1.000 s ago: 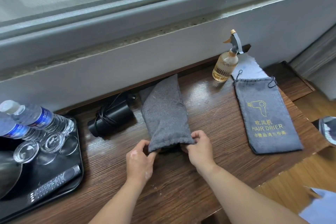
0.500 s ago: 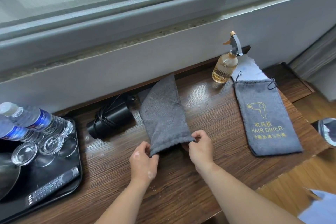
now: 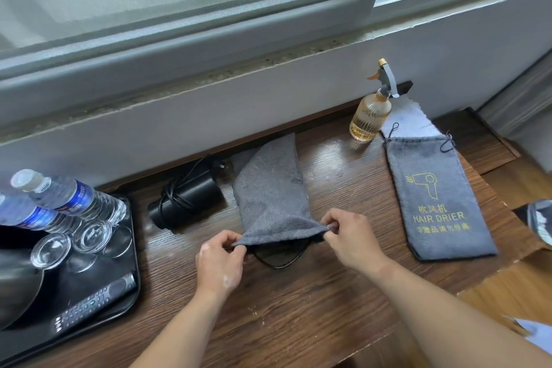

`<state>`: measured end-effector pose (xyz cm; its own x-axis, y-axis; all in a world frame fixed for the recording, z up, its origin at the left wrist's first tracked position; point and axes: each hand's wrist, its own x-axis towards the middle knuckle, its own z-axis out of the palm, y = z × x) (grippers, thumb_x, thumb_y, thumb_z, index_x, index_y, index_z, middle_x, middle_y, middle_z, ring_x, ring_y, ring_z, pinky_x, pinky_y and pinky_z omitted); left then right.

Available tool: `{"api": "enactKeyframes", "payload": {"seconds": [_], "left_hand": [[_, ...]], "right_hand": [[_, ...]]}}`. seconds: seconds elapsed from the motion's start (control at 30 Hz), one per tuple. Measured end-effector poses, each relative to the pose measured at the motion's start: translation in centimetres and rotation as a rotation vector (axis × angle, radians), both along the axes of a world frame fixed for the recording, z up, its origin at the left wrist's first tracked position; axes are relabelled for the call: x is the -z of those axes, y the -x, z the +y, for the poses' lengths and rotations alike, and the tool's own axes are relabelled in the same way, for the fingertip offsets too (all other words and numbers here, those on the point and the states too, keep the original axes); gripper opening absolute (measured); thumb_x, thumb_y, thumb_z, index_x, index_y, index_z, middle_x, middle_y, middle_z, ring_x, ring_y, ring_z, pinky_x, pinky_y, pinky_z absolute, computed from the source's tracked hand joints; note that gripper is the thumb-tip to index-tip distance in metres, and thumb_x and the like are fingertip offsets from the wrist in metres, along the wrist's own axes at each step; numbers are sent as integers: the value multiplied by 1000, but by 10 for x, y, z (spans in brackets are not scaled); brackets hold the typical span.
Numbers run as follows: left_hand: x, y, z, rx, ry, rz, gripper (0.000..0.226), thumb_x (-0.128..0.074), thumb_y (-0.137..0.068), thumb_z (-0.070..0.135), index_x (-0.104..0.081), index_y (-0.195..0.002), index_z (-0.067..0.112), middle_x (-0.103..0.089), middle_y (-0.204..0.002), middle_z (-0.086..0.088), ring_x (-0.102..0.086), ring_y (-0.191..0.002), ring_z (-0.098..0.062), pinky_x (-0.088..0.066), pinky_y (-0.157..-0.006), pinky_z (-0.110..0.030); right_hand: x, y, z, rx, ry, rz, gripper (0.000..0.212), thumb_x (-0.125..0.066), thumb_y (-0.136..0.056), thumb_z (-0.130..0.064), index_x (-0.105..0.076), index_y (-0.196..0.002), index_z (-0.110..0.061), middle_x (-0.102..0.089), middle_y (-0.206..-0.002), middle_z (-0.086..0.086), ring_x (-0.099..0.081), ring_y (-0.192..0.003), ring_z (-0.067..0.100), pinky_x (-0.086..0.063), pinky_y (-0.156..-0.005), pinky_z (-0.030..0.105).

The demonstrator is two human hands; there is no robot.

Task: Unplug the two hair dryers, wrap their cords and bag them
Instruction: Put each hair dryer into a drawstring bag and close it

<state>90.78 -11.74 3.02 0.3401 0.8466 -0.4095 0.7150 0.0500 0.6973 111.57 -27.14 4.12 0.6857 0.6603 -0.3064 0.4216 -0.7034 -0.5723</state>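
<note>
You are pinching the near hem of the plain grey felt drawstring pouch (image 3: 268,188) with both hands. Your left hand (image 3: 219,260) is gripping the left corner of the mouth between thumb and curled fingers, and your right hand (image 3: 354,236) is gripping the right corner the same way, so the mouth is gaping dark towards you. The pouch is lying on the dark wooden tabletop (image 3: 298,308), its closed end pointing at the wall. The short black cylindrical hair dryer (image 3: 186,199) is lying just beside the pouch on its left, with its black cord (image 3: 174,188) wound round the barrel. It is looking rigid, smooth-shelled and fairly weighty, so you are likely better off taking it round the barrel over the wraps, which should be keeping the cord from slipping loose. The pouch is soft and limp, and is probably going to sag shut once you are letting one corner go. The second grey pouch with a yellow dryer print and "HAIR DRIER" (image 3: 433,197) is lying well apart to the right; you cannot tell from here whether it is filled
</note>
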Motion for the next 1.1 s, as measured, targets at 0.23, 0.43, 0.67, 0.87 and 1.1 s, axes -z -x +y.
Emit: {"api": "enactKeyframes", "payload": {"seconds": [0.23,0.43,0.67,0.87,1.1], "left_hand": [[-55,-16,22,-94,77,-214,23,-58,-87,-2,-73,-82,15,-75,-66,-6,-75,-62,-23,-63,-70,-45],[-117,-21,49,-49,33,-328,20,-58,-90,-5,-74,-87,7,-76,-71,-13,-76,-66,-26,-62,-67,-38],[-150,-14,53,18,49,-411,22,-55,-95,-6,-72,-90,7,-75,-76,-14,-73,-65,-25,-61,-58,-29],[-150,-10,51,175,-259,-281,24,-60,-95,3,-53,-83,22,-70,-69,-10,-71,-59,-24,-60,-55,-37],[-155,-19,49,465,-575,-16,39,-51,-96,4,-74,-116,28,-69,-89,10,-64,-84,-11,-52,-87,-24]], "right_hand": [[-54,-17,20,34,-61,40,22,-68,-76,-15,-64,-61,-31,-65,-53,-10,-63,-62,8,-44,-60,25],[-118,-35,41,-37,-138,-34,26,-68,-83,-22,-62,-58,-26,-67,-55,-7,-65,-60,9,-49,-59,29],[-140,-43,43,-84,-225,44,15,-68,-91,-24,-72,-77,-19,-73,-68,0,-71,-64,11,-61,-68,41],[-140,-40,37,-118,-304,104,14,-65,-96,-15,-73,-93,-26,-73,-83,-4,-72,-75,12,-63,-64,28],[-134,-44,27,-255,-364,-121,26,-64,-93,-11,-55,-86,-34,-70,-76,-6,-68,-71,9,-59,-68,37]]}}
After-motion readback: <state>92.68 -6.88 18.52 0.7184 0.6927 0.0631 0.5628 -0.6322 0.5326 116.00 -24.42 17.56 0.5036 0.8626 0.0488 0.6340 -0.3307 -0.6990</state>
